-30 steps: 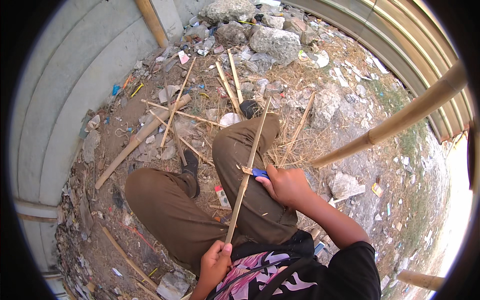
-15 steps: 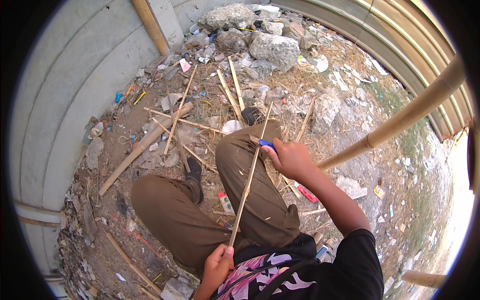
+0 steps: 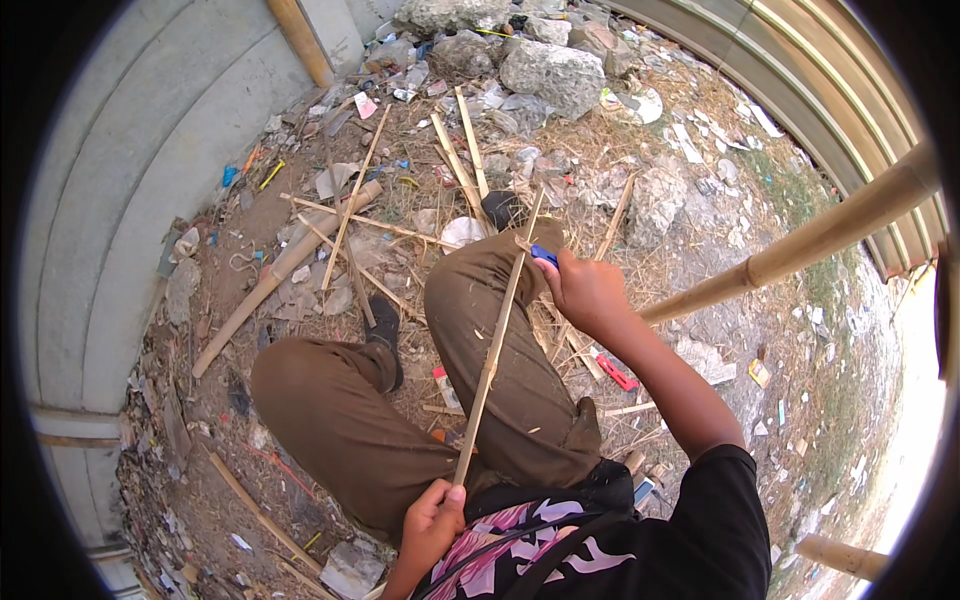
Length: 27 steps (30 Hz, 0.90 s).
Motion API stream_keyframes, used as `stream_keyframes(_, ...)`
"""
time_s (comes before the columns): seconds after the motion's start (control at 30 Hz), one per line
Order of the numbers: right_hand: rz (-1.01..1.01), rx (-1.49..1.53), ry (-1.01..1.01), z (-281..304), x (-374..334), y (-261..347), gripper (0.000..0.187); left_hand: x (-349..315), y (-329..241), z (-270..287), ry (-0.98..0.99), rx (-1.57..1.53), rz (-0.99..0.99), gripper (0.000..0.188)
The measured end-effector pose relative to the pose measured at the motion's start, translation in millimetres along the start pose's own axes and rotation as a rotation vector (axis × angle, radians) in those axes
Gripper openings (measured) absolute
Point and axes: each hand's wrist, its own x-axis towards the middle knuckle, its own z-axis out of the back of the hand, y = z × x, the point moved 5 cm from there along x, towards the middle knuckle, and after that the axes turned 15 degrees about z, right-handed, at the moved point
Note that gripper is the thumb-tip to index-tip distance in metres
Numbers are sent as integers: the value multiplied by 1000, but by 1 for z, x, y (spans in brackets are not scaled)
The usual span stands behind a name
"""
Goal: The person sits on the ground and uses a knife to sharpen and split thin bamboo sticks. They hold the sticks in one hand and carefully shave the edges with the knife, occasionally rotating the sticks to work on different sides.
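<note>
A long, thin bamboo strip (image 3: 492, 362) slants across my right thigh, its far tip past the knee. Close to my waist, my left hand (image 3: 435, 517) pinches its near end between thumb and fingers. Wrapped round a blue-handled cutter knife (image 3: 545, 255), my right hand (image 3: 588, 290) is beside the strip's far part at the knee. The blade looks to lie against the strip, though it is too small to make out fully. Pale shavings rest on my brown trousers (image 3: 330, 410).
Several split bamboo strips (image 3: 357, 195) and a thick bamboo pole (image 3: 290, 280) lie ahead on littered ground. A red cutter knife (image 3: 617, 372) lies right of my leg. Another bamboo pole (image 3: 790, 240) slants past my right arm. Rocks (image 3: 553, 78) and a grey wall (image 3: 150, 200) stand beyond.
My right hand has moved slightly right and farther along the strip toward its far tip. The strip's far end has dropped toward the knee a little; my left hand keeps its pinch.
</note>
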Motion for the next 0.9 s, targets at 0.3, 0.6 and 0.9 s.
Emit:
stream_keyframes(0.3, 17, 181, -3, 3, 21, -11, 52, 0, 1, 1, 26, -40, 8, 30)
stream_keyframes(0.6, 181, 151, -55, 16, -49, 55, 40, -1, 0, -2, 32, -38, 9, 31)
stream_keyframes(0.9, -75, 142, -126, -3, 30, -26, 50, 0, -1, 0, 24, -30, 11, 29)
